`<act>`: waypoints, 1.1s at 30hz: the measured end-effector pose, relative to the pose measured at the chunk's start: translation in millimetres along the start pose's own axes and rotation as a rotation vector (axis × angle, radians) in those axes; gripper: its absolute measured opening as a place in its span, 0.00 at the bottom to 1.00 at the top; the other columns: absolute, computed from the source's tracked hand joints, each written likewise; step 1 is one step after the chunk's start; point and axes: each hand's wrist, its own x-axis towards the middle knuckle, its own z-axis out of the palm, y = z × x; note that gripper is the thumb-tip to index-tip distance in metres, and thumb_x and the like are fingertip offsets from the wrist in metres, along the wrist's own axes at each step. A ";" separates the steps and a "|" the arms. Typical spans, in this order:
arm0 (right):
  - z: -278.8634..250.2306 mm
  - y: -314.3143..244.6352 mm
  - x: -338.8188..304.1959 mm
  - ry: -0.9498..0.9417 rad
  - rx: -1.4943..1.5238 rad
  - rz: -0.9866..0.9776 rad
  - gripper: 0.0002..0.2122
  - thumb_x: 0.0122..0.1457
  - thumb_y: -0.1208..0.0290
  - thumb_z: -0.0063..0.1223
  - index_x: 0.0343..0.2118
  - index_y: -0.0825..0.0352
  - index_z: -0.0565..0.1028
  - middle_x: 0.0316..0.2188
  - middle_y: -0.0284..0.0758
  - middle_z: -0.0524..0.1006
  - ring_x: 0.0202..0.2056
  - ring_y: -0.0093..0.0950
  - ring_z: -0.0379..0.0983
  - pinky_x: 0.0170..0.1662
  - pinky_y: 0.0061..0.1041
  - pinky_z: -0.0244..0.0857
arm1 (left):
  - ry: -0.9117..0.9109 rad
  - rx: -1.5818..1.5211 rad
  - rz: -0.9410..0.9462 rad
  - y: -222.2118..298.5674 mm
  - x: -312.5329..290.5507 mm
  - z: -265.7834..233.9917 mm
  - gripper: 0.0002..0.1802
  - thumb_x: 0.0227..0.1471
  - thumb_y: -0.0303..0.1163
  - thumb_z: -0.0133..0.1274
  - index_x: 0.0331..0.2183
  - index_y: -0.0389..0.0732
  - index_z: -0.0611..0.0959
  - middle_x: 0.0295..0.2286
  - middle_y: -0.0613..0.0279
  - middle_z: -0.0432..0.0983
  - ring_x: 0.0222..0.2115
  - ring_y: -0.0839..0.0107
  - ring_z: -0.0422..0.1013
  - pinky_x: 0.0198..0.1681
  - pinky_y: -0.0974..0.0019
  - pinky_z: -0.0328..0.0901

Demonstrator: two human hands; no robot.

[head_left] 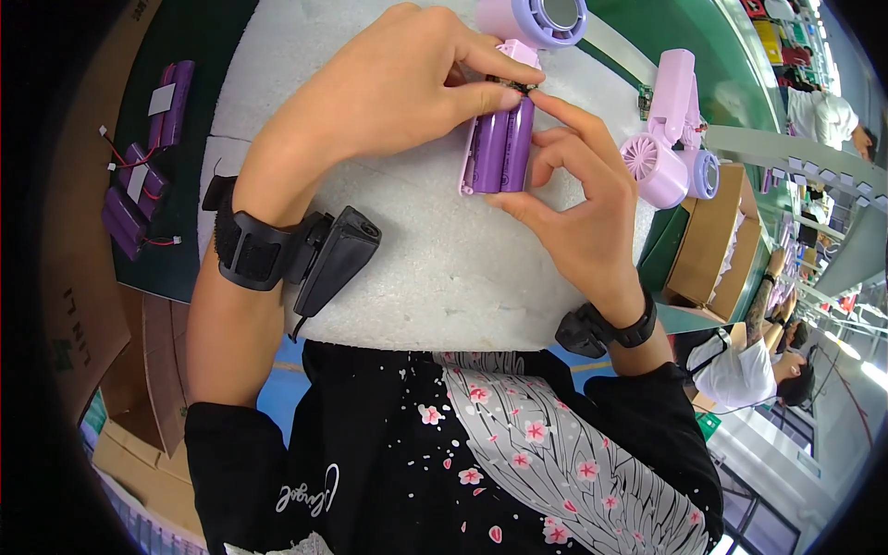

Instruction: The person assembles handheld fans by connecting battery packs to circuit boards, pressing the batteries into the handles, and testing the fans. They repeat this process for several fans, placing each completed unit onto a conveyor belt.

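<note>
A pink handheld fan with its handle shell [468,166] laid open is on the white foam pad [416,268]. Its round lilac head [559,13] points away from me. Two purple battery cells [502,148] sit side by side in the handle, and a small circuit board [525,88] is above them. My left hand [407,79] is closed, thumb and forefinger pinching at the board; the fingertips partly cover it. Around the right side of the handle curls my right hand [587,166], its thumb at the handle's bottom end and its forefinger beside the board.
Several purple battery packs [139,190] with wires lie on the dark green surface at the left. More pink fan parts [661,166] rest at the right, near an open cardboard box [712,240]. Brown cartons [139,398] stand lower left. Other people [749,370] are farther right.
</note>
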 end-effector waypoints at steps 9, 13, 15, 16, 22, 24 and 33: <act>3.7 -2.2 11.1 0.044 0.000 0.054 0.18 0.35 0.75 0.73 0.26 0.68 0.70 0.45 0.36 0.70 0.39 0.26 0.71 0.40 0.25 0.65 | -0.116 -0.170 -0.235 8.3 7.1 -9.3 0.29 0.38 0.20 0.65 0.47 0.42 0.83 0.34 0.56 0.82 0.28 0.82 0.70 0.32 0.74 0.67; 0.9 5.0 18.1 0.025 0.167 0.009 0.18 0.40 0.75 0.71 0.34 0.69 0.74 0.43 0.37 0.72 0.38 0.27 0.72 0.39 0.24 0.65 | -0.051 -0.151 -0.222 1.4 2.8 -4.2 0.29 0.32 0.26 0.69 0.44 0.43 0.84 0.27 0.55 0.80 0.22 0.77 0.69 0.29 0.70 0.66; 3.3 8.8 18.7 0.070 0.189 0.009 0.17 0.42 0.75 0.70 0.35 0.69 0.75 0.41 0.37 0.73 0.37 0.27 0.72 0.38 0.24 0.65 | -0.034 -0.135 -0.209 1.3 2.9 -2.4 0.29 0.30 0.29 0.70 0.42 0.44 0.85 0.23 0.55 0.79 0.20 0.73 0.70 0.28 0.67 0.66; 5.6 12.9 18.0 0.101 0.209 0.020 0.16 0.43 0.75 0.69 0.36 0.69 0.76 0.39 0.37 0.74 0.37 0.27 0.72 0.37 0.24 0.65 | -0.049 -0.141 -0.236 2.4 3.0 -0.4 0.29 0.30 0.29 0.70 0.42 0.44 0.85 0.23 0.55 0.79 0.20 0.73 0.69 0.27 0.68 0.66; 21.9 20.3 16.6 0.234 0.198 -0.047 0.10 0.49 0.78 0.63 0.36 0.69 0.78 0.33 0.36 0.76 0.35 0.28 0.73 0.35 0.24 0.66 | -0.170 -0.185 -0.345 10.3 -0.8 -0.1 0.30 0.34 0.19 0.67 0.45 0.39 0.82 0.42 0.52 0.80 0.23 0.83 0.67 0.29 0.75 0.66; 25.0 28.6 15.9 0.209 0.220 -0.053 0.09 0.49 0.79 0.63 0.35 0.69 0.79 0.32 0.37 0.76 0.34 0.29 0.74 0.36 0.25 0.67 | -0.181 -0.176 -0.348 10.9 1.8 -1.5 0.30 0.34 0.19 0.67 0.45 0.39 0.82 0.43 0.51 0.79 0.23 0.82 0.67 0.29 0.74 0.66; 4.2 8.2 2.7 -0.005 -0.076 -0.205 0.16 0.46 0.76 0.66 0.39 0.72 0.76 0.39 0.42 0.73 0.39 0.38 0.72 0.41 0.29 0.68 | -0.187 -0.229 -0.264 7.7 -4.0 1.7 0.31 0.33 0.19 0.67 0.45 0.39 0.82 0.45 0.49 0.78 0.25 0.78 0.71 0.33 0.71 0.69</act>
